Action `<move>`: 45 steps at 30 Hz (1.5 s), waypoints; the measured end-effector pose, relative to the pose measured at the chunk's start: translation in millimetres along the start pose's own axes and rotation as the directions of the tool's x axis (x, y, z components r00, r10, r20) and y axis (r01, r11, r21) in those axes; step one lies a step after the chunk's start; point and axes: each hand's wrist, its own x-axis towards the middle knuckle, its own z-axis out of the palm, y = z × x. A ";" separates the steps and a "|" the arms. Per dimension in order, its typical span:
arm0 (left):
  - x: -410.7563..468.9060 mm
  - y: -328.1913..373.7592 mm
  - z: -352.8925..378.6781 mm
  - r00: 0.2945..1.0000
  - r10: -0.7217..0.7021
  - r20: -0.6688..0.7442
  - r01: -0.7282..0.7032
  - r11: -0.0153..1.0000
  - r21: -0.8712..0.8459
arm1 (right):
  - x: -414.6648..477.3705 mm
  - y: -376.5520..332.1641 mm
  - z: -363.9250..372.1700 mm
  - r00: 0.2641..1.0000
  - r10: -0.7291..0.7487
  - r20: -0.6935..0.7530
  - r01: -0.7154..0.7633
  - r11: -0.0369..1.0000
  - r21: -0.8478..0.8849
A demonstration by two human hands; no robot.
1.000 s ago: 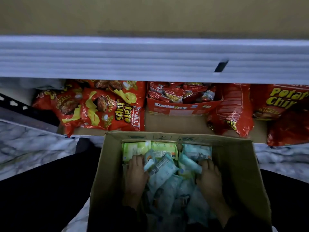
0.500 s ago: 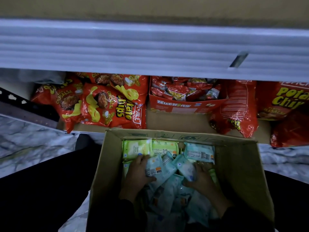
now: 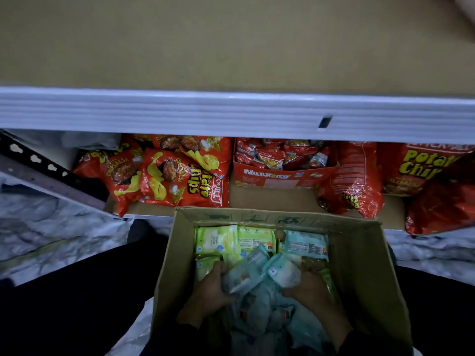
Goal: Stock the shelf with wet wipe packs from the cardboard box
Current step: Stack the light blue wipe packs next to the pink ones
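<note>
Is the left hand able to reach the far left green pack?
Probably yes: the left hand is inside the open box, the green pack uncovered just ahead, though it grips blue packs.

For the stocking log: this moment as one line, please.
phase: picking | left hand: grips blue wipe packs | right hand: grips blue wipe packs | location: inside cardboard box | shelf: no wipes in view
</note>
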 end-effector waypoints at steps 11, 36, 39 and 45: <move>2.1 20.1 6.2 0.985 -0.133 -0.114 0.148 0.981 0.129 | -39.5 9.5 -8.6 0.990 -0.038 0.138 0.046 0.997 -0.054; -128.1 116.8 -103.5 0.649 0.700 -0.297 -0.208 0.539 0.816 | -136.2 -63.6 -76.9 0.712 -0.562 -0.422 0.411 0.820 -0.399; -163.0 124.7 -139.1 0.475 0.818 -0.324 -0.242 0.476 0.845 | -170.3 -88.8 -98.1 0.548 -0.663 -0.510 0.517 0.747 -0.418; -220.4 162.9 -217.4 0.077 0.912 -0.402 -0.195 0.409 0.891 | -229.6 -162.1 -143.9 0.258 -0.787 -0.560 0.672 0.563 -0.481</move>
